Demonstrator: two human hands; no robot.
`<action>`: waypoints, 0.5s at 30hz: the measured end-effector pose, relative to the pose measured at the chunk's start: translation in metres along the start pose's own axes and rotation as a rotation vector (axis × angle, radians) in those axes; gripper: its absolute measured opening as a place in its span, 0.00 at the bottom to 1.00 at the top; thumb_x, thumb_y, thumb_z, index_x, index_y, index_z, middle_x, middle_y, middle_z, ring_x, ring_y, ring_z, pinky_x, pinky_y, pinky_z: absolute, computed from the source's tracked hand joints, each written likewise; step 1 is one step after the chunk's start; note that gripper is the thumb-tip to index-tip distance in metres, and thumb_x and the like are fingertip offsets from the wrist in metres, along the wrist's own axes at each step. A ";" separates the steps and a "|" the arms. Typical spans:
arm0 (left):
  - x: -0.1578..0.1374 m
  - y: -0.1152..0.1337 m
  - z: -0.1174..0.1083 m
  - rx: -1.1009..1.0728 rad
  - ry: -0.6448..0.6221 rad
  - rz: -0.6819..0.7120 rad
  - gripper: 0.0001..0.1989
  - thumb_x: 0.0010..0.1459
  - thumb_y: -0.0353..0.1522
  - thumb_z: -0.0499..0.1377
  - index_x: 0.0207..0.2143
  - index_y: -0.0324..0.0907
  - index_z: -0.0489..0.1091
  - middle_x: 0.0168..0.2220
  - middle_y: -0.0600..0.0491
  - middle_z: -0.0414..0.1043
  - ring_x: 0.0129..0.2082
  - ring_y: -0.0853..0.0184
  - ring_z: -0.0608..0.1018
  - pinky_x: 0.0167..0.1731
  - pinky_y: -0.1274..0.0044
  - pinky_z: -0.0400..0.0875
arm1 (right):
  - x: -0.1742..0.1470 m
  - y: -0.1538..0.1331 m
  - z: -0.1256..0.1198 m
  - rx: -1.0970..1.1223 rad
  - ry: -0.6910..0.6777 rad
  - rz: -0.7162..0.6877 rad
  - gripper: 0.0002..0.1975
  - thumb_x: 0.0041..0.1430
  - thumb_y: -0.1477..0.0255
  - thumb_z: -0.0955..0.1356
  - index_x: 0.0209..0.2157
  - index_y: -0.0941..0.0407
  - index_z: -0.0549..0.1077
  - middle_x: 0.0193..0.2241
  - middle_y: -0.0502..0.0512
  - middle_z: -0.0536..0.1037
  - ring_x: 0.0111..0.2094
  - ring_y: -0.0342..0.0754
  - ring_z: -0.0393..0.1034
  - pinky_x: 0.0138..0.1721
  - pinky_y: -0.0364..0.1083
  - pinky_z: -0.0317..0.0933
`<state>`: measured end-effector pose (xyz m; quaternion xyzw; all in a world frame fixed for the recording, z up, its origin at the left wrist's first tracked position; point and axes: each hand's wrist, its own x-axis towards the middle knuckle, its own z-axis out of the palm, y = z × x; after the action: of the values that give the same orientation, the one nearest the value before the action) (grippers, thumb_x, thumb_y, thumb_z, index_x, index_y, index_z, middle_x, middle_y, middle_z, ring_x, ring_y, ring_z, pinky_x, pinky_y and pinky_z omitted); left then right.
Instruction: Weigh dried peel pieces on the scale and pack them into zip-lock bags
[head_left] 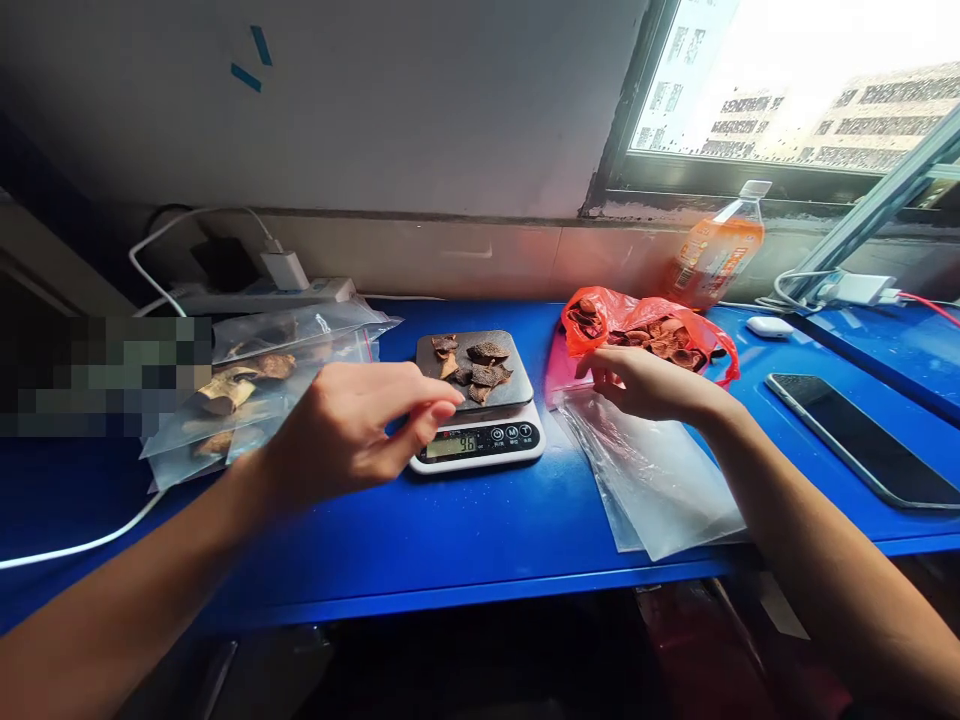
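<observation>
My left hand (367, 420) is closed in a loose pinch just in front of a white kitchen scale (480, 450). Whether anything small sits between its fingertips I cannot make out. Several brown dried pieces, like dried peel or mushroom (487, 375), lie on the scale's metal plate, and the display appears to read 96 or 9.6. At the front lip of a red plastic bag (724, 335) full of similar dried reddish-brown pieces (667, 340), my right hand (645, 380) has its fingers curled. What those fingers hold, if anything, is hidden.
Clear zip bags (660, 490) lie below my right hand. Filled zip bags (262, 400) with pale dried chunks are at left, beside a power strip (315, 292). An orange drink bottle (720, 245), white earbud case (769, 327) and phone (862, 440) stand or lie at right.
</observation>
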<state>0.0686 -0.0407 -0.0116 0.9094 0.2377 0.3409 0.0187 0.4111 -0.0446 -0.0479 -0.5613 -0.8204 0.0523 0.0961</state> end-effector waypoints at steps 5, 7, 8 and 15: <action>-0.001 -0.002 0.006 0.000 -0.030 -0.018 0.11 0.59 0.36 0.55 0.32 0.50 0.78 0.26 0.56 0.80 0.20 0.68 0.75 0.25 0.75 0.70 | 0.001 -0.003 0.000 0.004 0.084 -0.004 0.08 0.55 0.80 0.64 0.34 0.56 0.73 0.33 0.55 0.78 0.30 0.45 0.69 0.32 0.44 0.61; 0.001 -0.005 0.006 -0.002 -0.018 -0.068 0.13 0.59 0.38 0.54 0.30 0.50 0.78 0.24 0.56 0.79 0.18 0.68 0.73 0.26 0.74 0.71 | 0.002 -0.005 0.001 0.016 0.121 -0.028 0.06 0.56 0.78 0.65 0.34 0.56 0.72 0.32 0.55 0.78 0.30 0.46 0.69 0.33 0.45 0.61; 0.001 -0.006 0.005 0.000 -0.009 -0.089 0.13 0.59 0.39 0.53 0.29 0.50 0.78 0.22 0.56 0.78 0.17 0.68 0.73 0.26 0.73 0.72 | 0.002 -0.005 0.000 0.027 0.145 -0.049 0.05 0.57 0.76 0.65 0.34 0.56 0.73 0.32 0.56 0.78 0.31 0.46 0.70 0.34 0.45 0.62; -0.001 -0.011 0.002 -0.003 0.022 -0.134 0.12 0.59 0.39 0.54 0.30 0.52 0.78 0.20 0.56 0.75 0.17 0.67 0.72 0.27 0.73 0.73 | -0.012 0.032 -0.022 0.142 0.472 0.200 0.08 0.58 0.69 0.64 0.31 0.55 0.74 0.30 0.58 0.78 0.29 0.48 0.71 0.31 0.46 0.63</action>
<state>0.0644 -0.0306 -0.0155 0.8877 0.2976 0.3491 0.0403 0.4493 -0.0444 -0.0334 -0.6281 -0.7100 -0.0136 0.3182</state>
